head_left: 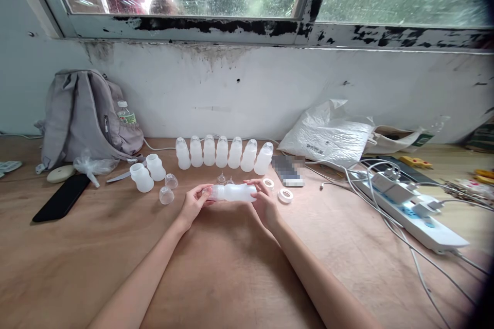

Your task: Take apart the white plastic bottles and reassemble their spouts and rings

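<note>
While bottle (237, 193) lies sideways between both, left grip (192, 205) clamped on capped end, right grip (266, 206) clamped on base.

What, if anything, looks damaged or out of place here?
The window frame looks damaged: its paint seems flaked into black and pale patches. The wall just below is stained. On the right, white cables lie tangled over the power strip. The bottle held sideways by the left hand and right hand shows no obvious fault.

Two rings (285, 200), two caps (166, 195) (loose)
</note>
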`<state>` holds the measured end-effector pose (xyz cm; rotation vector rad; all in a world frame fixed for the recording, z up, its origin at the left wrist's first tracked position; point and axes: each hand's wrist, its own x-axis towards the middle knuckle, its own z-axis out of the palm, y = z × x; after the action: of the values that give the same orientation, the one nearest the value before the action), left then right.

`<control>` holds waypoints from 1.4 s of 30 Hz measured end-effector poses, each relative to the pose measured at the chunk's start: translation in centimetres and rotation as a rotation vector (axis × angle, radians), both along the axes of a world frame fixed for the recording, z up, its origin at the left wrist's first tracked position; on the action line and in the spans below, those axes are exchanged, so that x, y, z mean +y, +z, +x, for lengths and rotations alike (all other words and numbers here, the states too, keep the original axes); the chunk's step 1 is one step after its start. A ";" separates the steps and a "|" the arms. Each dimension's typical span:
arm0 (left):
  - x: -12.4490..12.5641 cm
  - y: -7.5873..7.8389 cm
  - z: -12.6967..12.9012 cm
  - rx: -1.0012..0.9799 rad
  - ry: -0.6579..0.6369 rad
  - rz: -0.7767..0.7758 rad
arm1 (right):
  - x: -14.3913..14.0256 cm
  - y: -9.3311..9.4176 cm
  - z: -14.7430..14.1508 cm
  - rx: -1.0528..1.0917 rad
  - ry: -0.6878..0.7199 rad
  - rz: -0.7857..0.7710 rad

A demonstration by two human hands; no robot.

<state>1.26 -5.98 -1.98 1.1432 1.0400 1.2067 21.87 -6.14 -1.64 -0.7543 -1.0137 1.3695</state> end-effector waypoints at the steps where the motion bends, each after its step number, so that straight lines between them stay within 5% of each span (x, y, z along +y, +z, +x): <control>1: 0.0 0.0 0.0 0.005 -0.003 0.003 | 0.0 0.0 0.0 0.017 0.004 -0.019; 21: -0.9 0.5 1.1 0.027 -0.044 -0.036 | -0.4 0.6 0.2 0.095 -0.087 -0.028; 27: -2.0 -0.4 2.3 0.242 0.123 0.115 | -1.1 0.8 -0.7 -0.040 -0.148 -0.012; 30: -3.0 -0.6 3.1 0.379 0.202 0.149 | -1.8 0.7 -1.7 -0.157 -0.309 -0.007; 34: -4.0 -0.5 3.9 0.392 0.252 0.152 | -3.0 0.3 -2.8 -0.355 -0.509 -0.009; 42: -4.4 -0.8 4.1 0.461 0.341 0.185 | -4.0 -1.2 -3.6 -0.413 -0.585 0.112</control>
<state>5.35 -10.39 -2.77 1.4723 1.5433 1.3580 18.25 -10.10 -2.83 -1.1678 -1.0605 0.6607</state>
